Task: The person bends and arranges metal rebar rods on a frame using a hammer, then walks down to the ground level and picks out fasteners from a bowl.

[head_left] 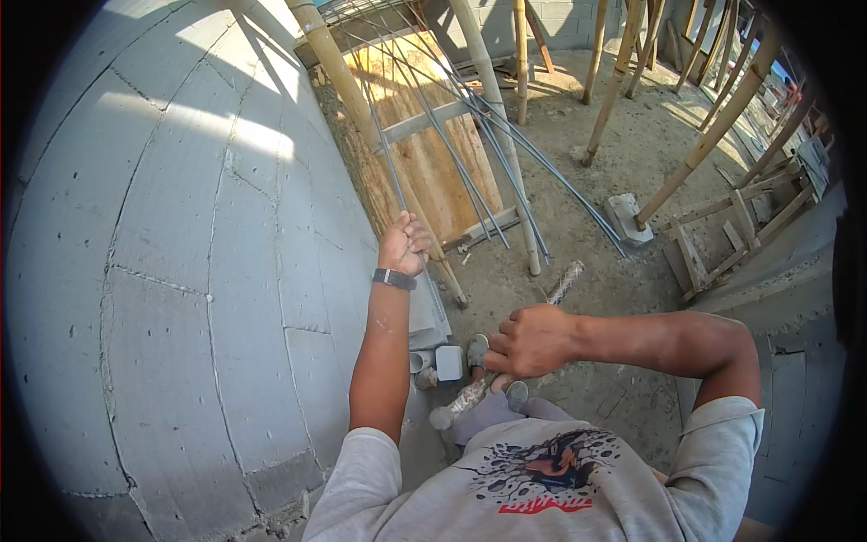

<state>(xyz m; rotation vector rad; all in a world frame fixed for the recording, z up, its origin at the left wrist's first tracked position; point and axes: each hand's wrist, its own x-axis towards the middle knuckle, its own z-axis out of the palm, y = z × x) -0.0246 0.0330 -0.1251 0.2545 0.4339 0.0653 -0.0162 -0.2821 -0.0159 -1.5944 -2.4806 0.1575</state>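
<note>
My left hand [405, 244], with a dark band at the wrist, is closed around the lower end of a thin grey rod [381, 144] beside the block wall. The rod slopes up and away past a bamboo pole. My right hand [531, 341] is a fist in front of my body. A silvery, wrapped-looking object [565, 282] shows beyond the fist, and a similar piece [465, 397] shows below it. Whether they are one thing running through the fist is hidden.
A grey block wall [181, 253] rises on the left. Ahead lie a wooden panel [452, 172] and several long thin rods [542, 158]. Bamboo poles [704, 144] stand on the right, one by a concrete block [628, 221]. A wooden frame [745, 226] lies farther right.
</note>
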